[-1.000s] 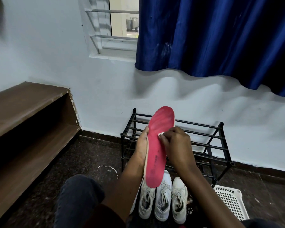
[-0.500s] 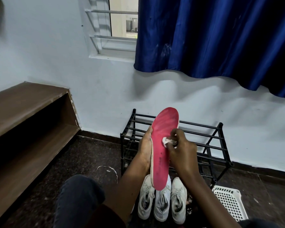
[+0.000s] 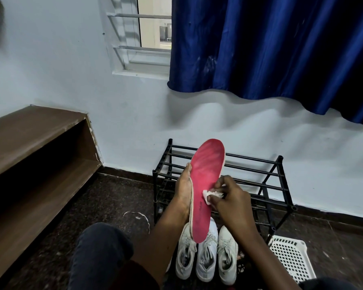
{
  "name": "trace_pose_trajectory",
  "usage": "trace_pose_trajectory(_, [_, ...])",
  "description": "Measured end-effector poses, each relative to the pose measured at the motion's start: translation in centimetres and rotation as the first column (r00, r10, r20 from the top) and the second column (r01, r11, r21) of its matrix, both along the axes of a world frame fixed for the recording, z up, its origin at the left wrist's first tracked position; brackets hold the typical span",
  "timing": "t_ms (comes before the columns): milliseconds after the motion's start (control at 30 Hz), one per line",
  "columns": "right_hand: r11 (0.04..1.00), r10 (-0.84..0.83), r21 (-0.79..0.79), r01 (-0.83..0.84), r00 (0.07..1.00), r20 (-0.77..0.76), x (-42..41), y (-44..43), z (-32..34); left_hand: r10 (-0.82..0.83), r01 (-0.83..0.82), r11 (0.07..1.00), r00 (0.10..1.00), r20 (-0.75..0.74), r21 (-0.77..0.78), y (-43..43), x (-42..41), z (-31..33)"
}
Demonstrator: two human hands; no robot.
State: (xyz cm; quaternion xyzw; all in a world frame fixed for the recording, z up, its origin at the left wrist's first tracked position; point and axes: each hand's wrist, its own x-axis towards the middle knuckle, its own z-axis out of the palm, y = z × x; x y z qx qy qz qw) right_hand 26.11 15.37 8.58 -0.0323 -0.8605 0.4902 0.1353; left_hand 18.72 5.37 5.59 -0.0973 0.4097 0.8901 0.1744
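One insole [image 3: 203,185], red and held up on end in front of you above the shoes, is the job right now. Your left hand [image 3: 183,189] grips its left edge, thumb lying along the rim, the other fingers hidden behind it. Your right hand [image 3: 231,199] pinches a small white cloth [image 3: 211,195] between thumb and fingertips and presses it to the red face about halfway up.

Back the spot you rub with the left hand so the insole does not bend away. Wipe in short strokes along its length, and turn the cloth once it looks soiled. The toe and heel ends likely want the same pass.

Three white shoes [image 3: 205,258] stand side by side on the floor under the heel; their openings are too dark to show what is inside. The black rack [image 3: 260,170] stands just behind them. At your right a white basket [image 3: 291,258] sits partly behind your arm, and you cannot tell what it holds.
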Motion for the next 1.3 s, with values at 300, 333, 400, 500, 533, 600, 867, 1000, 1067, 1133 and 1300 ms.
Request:
trace_pose_trajectory(300, [0.982,-0.083,0.164,0.097,0.992,-0.094,-0.3,-0.3,0.1,-0.007,0.005,0.996,1.000,-0.024,-0.092,0.4,0.4,-0.5])
trace_pose_trajectory(333, [0.989,-0.045,0.137,0.050,0.998,-0.037,0.1,-0.4,-0.2,0.008,-0.009,0.996,1.000,-0.009,-0.093,0.2,0.2,-0.6])
trace_pose_trajectory(400, [0.998,0.051,-0.049,-0.046,0.994,0.097,0.6,-0.2,-0.2,0.018,-0.017,0.999,1.000,0.018,-0.048,-0.2,0.0,-0.6])
trace_pose_trajectory(500, [0.919,0.108,-0.394,-0.028,0.977,0.182,0.5,0.7,-0.1,0.021,-0.024,0.998,0.998,0.056,0.058,-0.8,-0.2,-0.6])
trace_pose_trajectory(533, [0.892,0.080,-0.452,0.015,0.978,0.190,0.4,0.9,-0.2,0.022,-0.026,0.997,0.998,0.056,0.075,-1.0,-0.3,-0.9])
trace_pose_trajectory(600, [0.859,0.073,-0.508,0.066,0.966,0.250,0.2,1.1,-0.1,0.023,-0.029,0.995,0.998,0.062,0.099,-1.1,-0.3,-1.2])
trace_pose_trajectory(867, [0.710,0.284,-0.691,0.138,0.841,0.460,-0.2,0.9,-0.3,-0.122,0.125,0.963,0.992,-0.028,0.237,-1.0,1.0,-2.1])
trace_pose_trajectory(1000, [0.731,0.358,-0.672,0.117,0.773,0.524,0.8,0.6,-0.9,-0.279,0.305,0.884,0.952,-0.123,0.355,-1.6,1.2,-2.6])
trace_pose_trajectory(1067, [0.784,0.334,-0.616,0.077,0.784,0.523,1.3,0.5,-0.9,-0.304,0.369,0.863,0.925,-0.230,0.344,-1.6,1.5,-3.1])
trace_pose_trajectory(1133, [0.885,0.267,-0.465,-0.023,0.843,0.467,1.9,0.6,-0.4,-0.347,0.405,0.865,0.909,-0.231,0.297,-1.7,1.5,-2.8])
trace_pose_trajectory(1300, [0.986,0.116,0.118,-0.117,0.993,0.015,1.6,-0.4,0.6,-0.192,0.244,0.934,0.958,-0.212,0.259,-1.4,1.9,-3.0])
